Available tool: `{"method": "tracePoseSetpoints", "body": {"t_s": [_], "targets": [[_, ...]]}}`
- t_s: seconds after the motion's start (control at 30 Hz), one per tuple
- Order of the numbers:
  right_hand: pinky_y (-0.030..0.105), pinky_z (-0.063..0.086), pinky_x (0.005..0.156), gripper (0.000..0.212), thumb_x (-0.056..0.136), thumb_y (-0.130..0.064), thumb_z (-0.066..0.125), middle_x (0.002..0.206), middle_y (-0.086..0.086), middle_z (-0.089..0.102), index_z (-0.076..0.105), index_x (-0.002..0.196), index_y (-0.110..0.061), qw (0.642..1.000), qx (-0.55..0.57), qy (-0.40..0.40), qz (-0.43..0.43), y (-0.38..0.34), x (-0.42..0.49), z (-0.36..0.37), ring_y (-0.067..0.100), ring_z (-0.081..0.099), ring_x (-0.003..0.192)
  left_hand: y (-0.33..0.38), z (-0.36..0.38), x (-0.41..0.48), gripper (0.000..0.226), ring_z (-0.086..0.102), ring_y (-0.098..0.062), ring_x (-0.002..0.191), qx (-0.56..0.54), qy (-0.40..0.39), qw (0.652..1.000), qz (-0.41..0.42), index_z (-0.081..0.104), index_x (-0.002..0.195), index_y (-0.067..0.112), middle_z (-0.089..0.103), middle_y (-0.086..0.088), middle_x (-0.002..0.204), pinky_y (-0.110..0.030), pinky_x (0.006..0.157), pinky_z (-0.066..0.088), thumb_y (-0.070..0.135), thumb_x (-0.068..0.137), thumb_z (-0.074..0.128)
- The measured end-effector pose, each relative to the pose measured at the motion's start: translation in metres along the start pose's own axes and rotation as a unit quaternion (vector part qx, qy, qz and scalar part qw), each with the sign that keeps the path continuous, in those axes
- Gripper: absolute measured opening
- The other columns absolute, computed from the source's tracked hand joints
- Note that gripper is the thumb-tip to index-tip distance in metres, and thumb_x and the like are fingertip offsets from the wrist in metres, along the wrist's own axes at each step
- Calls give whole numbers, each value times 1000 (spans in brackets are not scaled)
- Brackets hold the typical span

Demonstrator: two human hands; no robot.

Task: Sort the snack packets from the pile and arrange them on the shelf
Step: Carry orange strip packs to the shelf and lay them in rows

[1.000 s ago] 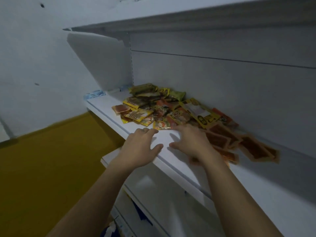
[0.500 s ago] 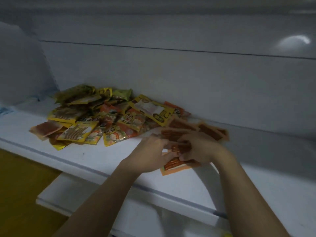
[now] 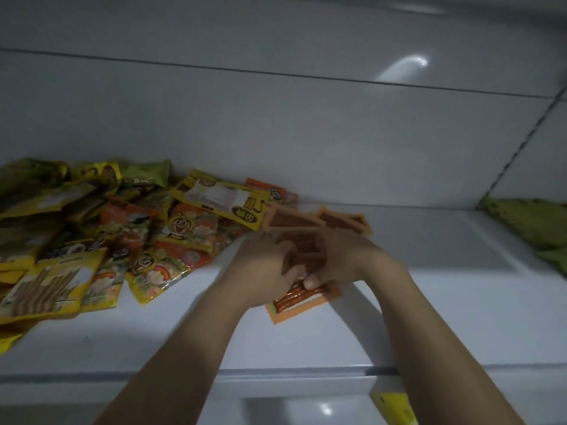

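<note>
A pile of yellow, orange and green snack packets [image 3: 101, 237] lies on the left of the white shelf [image 3: 429, 308]. Right of the pile lie several orange packets of red-brown sticks [image 3: 343, 220]. My left hand [image 3: 264, 268] and my right hand [image 3: 346, 256] meet over a small stack of these orange packets [image 3: 302, 297]. Both hands curl round the stack, the right thumb pressing on its top. Part of the stack is hidden under my fingers.
The shelf's white back panel [image 3: 276, 118] rises right behind the packets. Green packets [image 3: 527, 222] sit at the far right of the shelf. A yellow price tag [image 3: 395, 406] hangs on the front edge. Bare shelf surface lies between my hands and the green packets.
The view has swung right and closer to the shelf. My hands moved from the shelf's front onto the orange packets and gathered them into a stack.
</note>
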State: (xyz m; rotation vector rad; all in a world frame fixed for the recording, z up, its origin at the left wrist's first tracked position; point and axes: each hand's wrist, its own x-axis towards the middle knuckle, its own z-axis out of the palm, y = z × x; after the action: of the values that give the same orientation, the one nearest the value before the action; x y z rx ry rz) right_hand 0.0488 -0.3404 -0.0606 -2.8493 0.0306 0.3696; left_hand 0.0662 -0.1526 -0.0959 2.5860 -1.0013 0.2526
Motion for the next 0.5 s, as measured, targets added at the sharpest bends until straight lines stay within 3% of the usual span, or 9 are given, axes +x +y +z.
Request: {"method": "tracePoseSetpoints", "body": {"t_s": [0.1, 0.17, 0.23, 0.3, 0.4, 0.5], "targets": [[41, 44, 100, 105, 38, -75, 71, 129, -2, 52, 48, 131, -30, 999, -29, -1, 21, -2, -2, 2, 24, 47, 122, -3, 8, -2, 56, 57, -31, 105, 6, 8, 1000, -8, 71, 101, 19, 65, -9, 108, -47, 92, 44, 58, 85, 34], [40, 47, 96, 108, 31, -80, 63, 128, -4, 56, 50, 128, -34, 999, -33, 4, 10, -4, 0, 2, 23, 53, 118, -4, 6, -3, 58, 56, -30, 106, 3, 15, 1000, -8, 71, 102, 20, 65, -8, 108, -46, 92, 43, 58, 84, 31], [39, 50, 94, 101, 37, -74, 72, 125, -5, 60, 53, 127, -32, 1000, -27, -7, 12, -7, -1, -2, 20, 57, 111, -6, 7, -4, 57, 55, -28, 108, 6, 8, 1000, -7, 71, 101, 22, 65, -7, 108, -46, 93, 42, 57, 85, 29], [38, 49, 96, 86, 54, -57, 84, 122, -7, 62, 54, 128, -26, 1000, -8, -21, 14, -8, -1, -7, 18, 58, 110, -10, 11, -3, 55, 56, -27, 109, 2, 7, 1000, -10, 71, 99, 23, 65, -5, 107, -46, 93, 43, 57, 86, 31], [31, 50, 89, 68, 64, -49, 84, 111, -6, 66, 60, 121, -21, 999, -18, -42, -11, -11, -5, -13, 17, 60, 104, -13, 12, -4, 50, 57, -27, 107, -10, 22, 1000, -4, 71, 100, 23, 66, -4, 108, -44, 90, 45, 56, 88, 36], [22, 41, 65, 21, 77, -40, 78, 83, -11, 62, 64, 86, -28, 997, -44, -39, -53, -8, -10, -28, 15, 58, 84, -12, 8, -9, 47, 58, -28, 103, -21, 83, 996, -6, 70, 106, 22, 66, -3, 110, -38, 82, 48, 55, 90, 41]]}}
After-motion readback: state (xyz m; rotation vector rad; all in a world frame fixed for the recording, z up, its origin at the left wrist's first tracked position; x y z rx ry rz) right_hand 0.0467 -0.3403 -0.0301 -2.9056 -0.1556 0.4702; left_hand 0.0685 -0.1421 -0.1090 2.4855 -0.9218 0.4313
